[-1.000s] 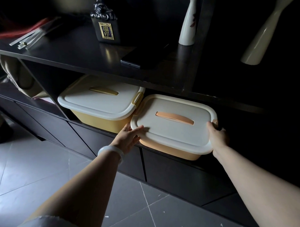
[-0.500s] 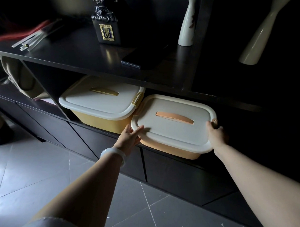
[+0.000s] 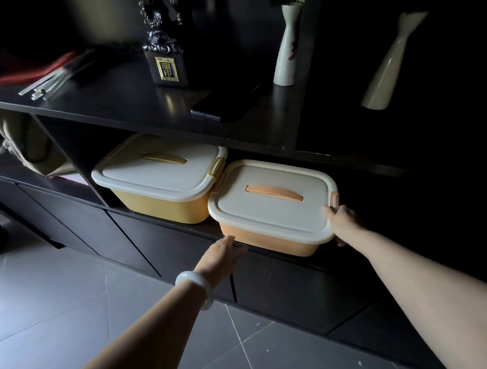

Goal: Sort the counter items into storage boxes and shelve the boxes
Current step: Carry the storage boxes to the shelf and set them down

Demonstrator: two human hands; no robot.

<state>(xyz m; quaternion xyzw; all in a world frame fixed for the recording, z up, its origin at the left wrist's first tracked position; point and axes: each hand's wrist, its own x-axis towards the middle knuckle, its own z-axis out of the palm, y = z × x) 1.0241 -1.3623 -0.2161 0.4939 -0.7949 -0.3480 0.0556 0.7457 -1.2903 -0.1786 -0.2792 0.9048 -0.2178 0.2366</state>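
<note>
On the lower shelf (image 3: 183, 228) of a dark cabinet, at the middle of the frame, sit two lidded storage boxes side by side and touching: a yellow box (image 3: 159, 184) on the left, set deeper in, and an orange box (image 3: 271, 211) on the right, its front edge hanging over the shelf lip. At the box's right corner, the right hand (image 3: 345, 222) grips the white lid rim, thumb on top. Below the box's left corner, the left hand (image 3: 222, 254), with a white bangle (image 3: 195, 288) on its wrist, lies flat with straight fingers against the shelf edge. Across the upper surface (image 3: 110, 106) stand a dark ornament (image 3: 166, 62) and a white vase (image 3: 286, 50).
</note>
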